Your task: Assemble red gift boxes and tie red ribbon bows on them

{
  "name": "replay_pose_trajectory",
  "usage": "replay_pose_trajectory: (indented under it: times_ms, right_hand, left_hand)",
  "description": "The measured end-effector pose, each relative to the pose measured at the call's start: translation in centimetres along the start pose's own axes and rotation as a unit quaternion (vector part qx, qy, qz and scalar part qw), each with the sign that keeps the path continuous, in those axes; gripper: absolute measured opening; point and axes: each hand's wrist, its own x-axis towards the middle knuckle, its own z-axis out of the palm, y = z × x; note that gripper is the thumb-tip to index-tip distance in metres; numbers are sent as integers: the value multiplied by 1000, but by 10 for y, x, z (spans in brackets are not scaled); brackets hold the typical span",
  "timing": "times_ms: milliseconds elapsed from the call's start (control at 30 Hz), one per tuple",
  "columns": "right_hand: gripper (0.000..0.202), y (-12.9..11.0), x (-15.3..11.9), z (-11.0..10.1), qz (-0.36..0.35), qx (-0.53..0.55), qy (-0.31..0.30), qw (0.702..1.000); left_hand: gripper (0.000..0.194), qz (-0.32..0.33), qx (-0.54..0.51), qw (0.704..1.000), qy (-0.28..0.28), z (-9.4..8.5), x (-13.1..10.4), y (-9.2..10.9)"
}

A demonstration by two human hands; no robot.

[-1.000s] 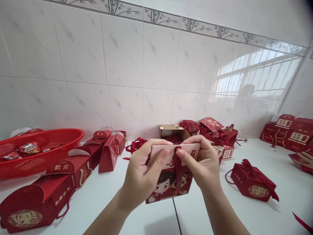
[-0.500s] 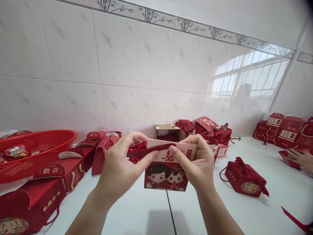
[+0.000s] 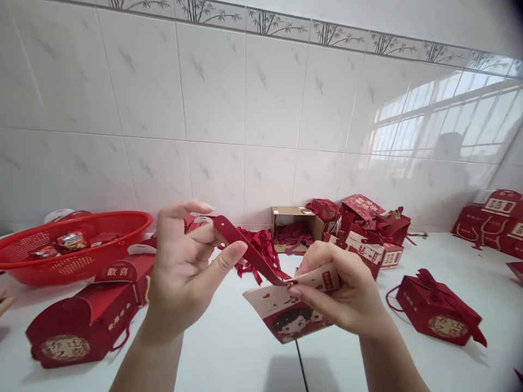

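Observation:
My right hand [image 3: 341, 280] grips a flat, folded gift box [image 3: 281, 310], cream above and red below, printed with cartoon figures. Its thumb presses beside a small brass-coloured fastener [image 3: 291, 285] at the top edge. From there a dark red strap [image 3: 261, 261] slants up to the left, with a small hole near its free end. My left hand [image 3: 186, 261] has that strap between its thumb and a finger, while the index finger is raised clear. The box hangs tilted above the white table [image 3: 229, 354].
At left are a red plastic basket [image 3: 81, 267] with wrapped sweets and made-up red boxes [image 3: 81, 326]. An open carton [image 3: 296, 215], loose red ribbons [image 3: 261, 247] and more boxes [image 3: 365, 250] line the wall. A bow-tied box [image 3: 439, 307] sits at right. Another person's fingers [image 3: 6, 302] show at far left.
The strap, earlier lying across the box's top, now angles up and left. The box has tilted and dropped slightly. My left hand has shifted left, its index finger lifted. The view has turned left.

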Motion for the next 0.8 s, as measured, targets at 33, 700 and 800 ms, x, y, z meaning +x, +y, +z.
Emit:
replay_pose_trajectory:
  times_ms: [33, 700, 800]
  right_hand:
    - [19, 0, -1, 1, -6, 1, -5, 1000]
    - [25, -3, -8, 2, -71, 26, 31, 997]
    - [26, -4, -7, 1, -71, 26, 35, 997]
  left_hand:
    - [35, 14, 9, 1000, 2, 1, 0, -1]
    - [11, -122, -39, 970, -204, 12, -4, 1]
    - [11, -136, -84, 967, -197, 12, -4, 1]
